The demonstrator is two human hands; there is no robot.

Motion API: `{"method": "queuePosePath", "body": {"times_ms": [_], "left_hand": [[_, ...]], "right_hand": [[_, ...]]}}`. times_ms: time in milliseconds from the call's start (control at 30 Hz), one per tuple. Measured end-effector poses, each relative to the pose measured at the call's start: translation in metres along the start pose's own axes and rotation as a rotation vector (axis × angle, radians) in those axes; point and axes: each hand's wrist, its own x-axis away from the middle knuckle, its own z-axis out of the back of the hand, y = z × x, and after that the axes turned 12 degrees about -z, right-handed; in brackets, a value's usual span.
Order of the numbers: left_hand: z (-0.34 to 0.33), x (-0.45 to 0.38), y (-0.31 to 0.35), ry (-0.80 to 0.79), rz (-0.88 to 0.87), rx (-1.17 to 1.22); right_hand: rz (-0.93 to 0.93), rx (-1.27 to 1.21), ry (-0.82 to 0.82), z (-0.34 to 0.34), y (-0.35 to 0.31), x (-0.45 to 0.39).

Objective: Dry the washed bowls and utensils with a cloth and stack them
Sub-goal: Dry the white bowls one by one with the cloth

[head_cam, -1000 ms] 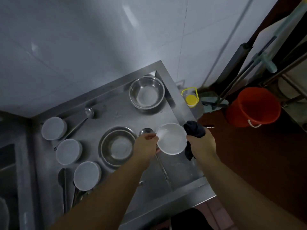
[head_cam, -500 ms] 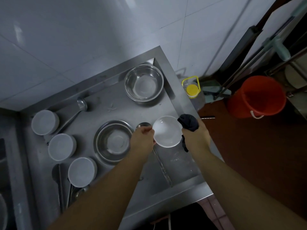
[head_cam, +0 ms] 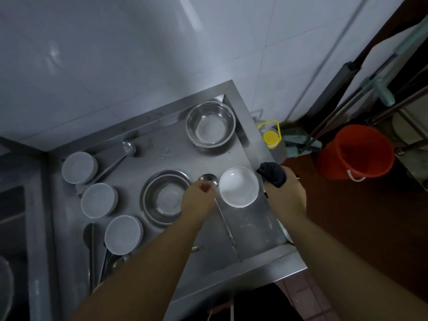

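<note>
A white bowl (head_cam: 238, 186) sits upright near the right edge of the steel counter (head_cam: 252, 230). My left hand (head_cam: 198, 198) hovers just left of its rim, fingers loosely curled, with a small gap where a ladle's scoop (head_cam: 209, 177) shows. My right hand (head_cam: 285, 198) is right of the bowl and grips a bunched dark cloth (head_cam: 272, 174). Three white bowls (head_cam: 100, 200) lie upside down in a row at the left. One steel bowl (head_cam: 165, 198) stands mid-counter, another steel bowl (head_cam: 210, 124) at the back corner.
A second ladle (head_cam: 127, 147) lies at the back left, and spoons (head_cam: 90, 242) lie at the front left. Off the counter's right edge stand a yellow-capped bottle (head_cam: 271, 138), a red bucket (head_cam: 354, 152) and mop handles (head_cam: 370, 89). A sink edge (head_cam: 14, 205) is at far left.
The white bowl has gone from between both hands down onto the counter. My left hand has let go of its rim and drawn slightly left. My right hand still holds the cloth.
</note>
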Motion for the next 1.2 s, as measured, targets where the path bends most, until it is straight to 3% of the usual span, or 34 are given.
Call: {"method": "queuePosePath", "body": {"times_ms": [300,600,867,1200], "left_hand": [[0.097,0.056,-0.049,-0.051,-0.143,-0.306],[0.195,0.112,-0.188,-0.178,-0.100,-0.485],[0.266,0.133,-0.309,-0.234,-0.052,-0.545],[0.268,0.132,-0.364,-0.223,-0.049,-0.424]], "right_hand": [[0.243,-0.004,-0.210,-0.048,-0.034,0.075],[0.471,0.428,-0.449,-0.148,-0.024,0.185],[0.469,0.684,-0.488,-0.235,0.016,0.274],[0.407,0.736,-0.491,-0.284,0.055,0.323]]}}
